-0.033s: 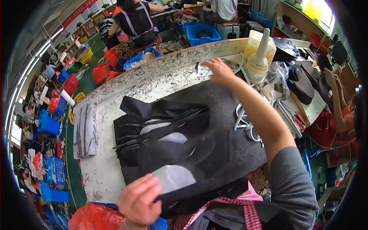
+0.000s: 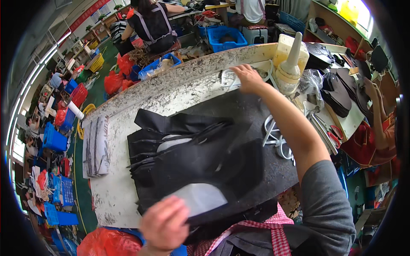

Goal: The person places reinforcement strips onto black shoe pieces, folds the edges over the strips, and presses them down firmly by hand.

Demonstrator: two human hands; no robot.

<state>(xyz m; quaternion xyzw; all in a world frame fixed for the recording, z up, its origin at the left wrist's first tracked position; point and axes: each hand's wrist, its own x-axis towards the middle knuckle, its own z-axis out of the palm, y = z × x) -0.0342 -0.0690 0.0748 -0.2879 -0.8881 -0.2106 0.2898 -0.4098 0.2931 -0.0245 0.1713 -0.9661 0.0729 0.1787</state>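
Observation:
My left hand (image 2: 164, 222), smeared by motion, is closed at the near left edge of a black fabric piece (image 2: 239, 179) with a pale grey-white patch (image 2: 203, 199). This piece lies over a spread row of similar black pieces (image 2: 147, 143), where another pale patch (image 2: 171, 143) shows. Beyond the dark work mat (image 2: 273, 170), my right hand (image 2: 250, 79) reaches over the far part of the table. Its fingers extend leftward beside narrow white strips (image 2: 228, 78); I see nothing held in it. More white strip (image 2: 273, 132) lies coiled under my right forearm.
A cream bottle with a tall nozzle (image 2: 290, 64) stands at the far right by a yellowish container (image 2: 294, 45). Red-handled scissors (image 2: 335, 132) and dark sole-shaped pieces (image 2: 335, 94) lie right, near another person's arm (image 2: 376, 100). A wrapped bundle (image 2: 96, 145) sits at the left edge.
My left hand and the black piece with the pale patch have shifted right, covering more of the row and mat. My right hand has moved slightly right, its fingers drawn closer together.

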